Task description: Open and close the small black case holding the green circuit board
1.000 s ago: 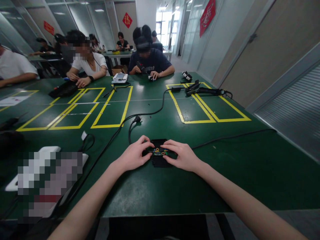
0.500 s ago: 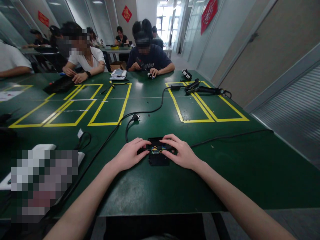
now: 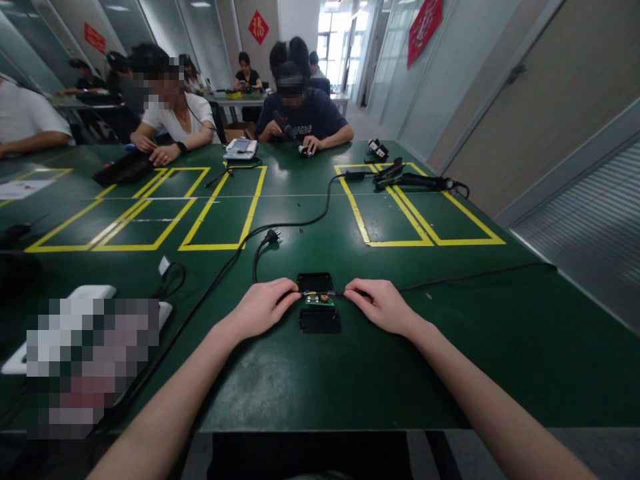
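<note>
A small green circuit board (image 3: 319,301) with coloured wires lies in front of me between two black plastic case halves. One case half (image 3: 314,281) is just beyond the board, the other case half (image 3: 320,321) on the near side. My left hand (image 3: 265,305) pinches the black cable at the board's left end. With thumb and fingers closed, my right hand (image 3: 383,305) grips the black cable (image 3: 341,293) at the right end. Fingertips hide the held parts of both cables.
A black plug (image 3: 272,236) lies beyond my left hand. Black cables cross the green table (image 3: 280,380), marked with yellow tape. A black tool (image 3: 415,180) rests at the far right; a pixelated object (image 3: 95,367) is at left. Co-workers sit across.
My right hand has moved right, off the board area, onto the cable. The board and both case halves now show more fully, with the board between them.
</note>
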Demonstrator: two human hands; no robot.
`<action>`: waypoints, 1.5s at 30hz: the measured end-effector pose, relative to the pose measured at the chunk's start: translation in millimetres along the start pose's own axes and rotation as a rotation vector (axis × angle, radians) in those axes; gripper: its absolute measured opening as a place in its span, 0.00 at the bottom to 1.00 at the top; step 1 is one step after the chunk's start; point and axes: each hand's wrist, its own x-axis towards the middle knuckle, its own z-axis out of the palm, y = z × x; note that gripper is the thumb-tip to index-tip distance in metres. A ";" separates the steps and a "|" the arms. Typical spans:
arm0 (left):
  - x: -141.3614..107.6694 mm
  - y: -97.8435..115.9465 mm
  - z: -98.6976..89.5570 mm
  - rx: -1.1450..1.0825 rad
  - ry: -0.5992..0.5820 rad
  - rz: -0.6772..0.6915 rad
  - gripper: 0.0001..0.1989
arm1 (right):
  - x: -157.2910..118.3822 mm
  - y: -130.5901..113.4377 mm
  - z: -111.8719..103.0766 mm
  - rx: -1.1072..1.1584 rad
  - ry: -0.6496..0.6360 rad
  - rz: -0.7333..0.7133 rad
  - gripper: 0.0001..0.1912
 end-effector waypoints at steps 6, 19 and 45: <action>0.0 8.1 -5.7 -0.135 -0.087 -0.080 0.17 | -2.2 -3.5 -3.1 0.083 -0.033 -0.015 0.24; -2.3 7.5 -6.2 -0.300 -0.120 -0.127 0.13 | -5.7 1.2 3.6 0.083 -0.082 -0.036 0.18; -0.5 9.0 3.3 -0.255 0.014 -0.039 0.06 | 0.5 -10.5 3.8 0.008 -0.038 -0.070 0.20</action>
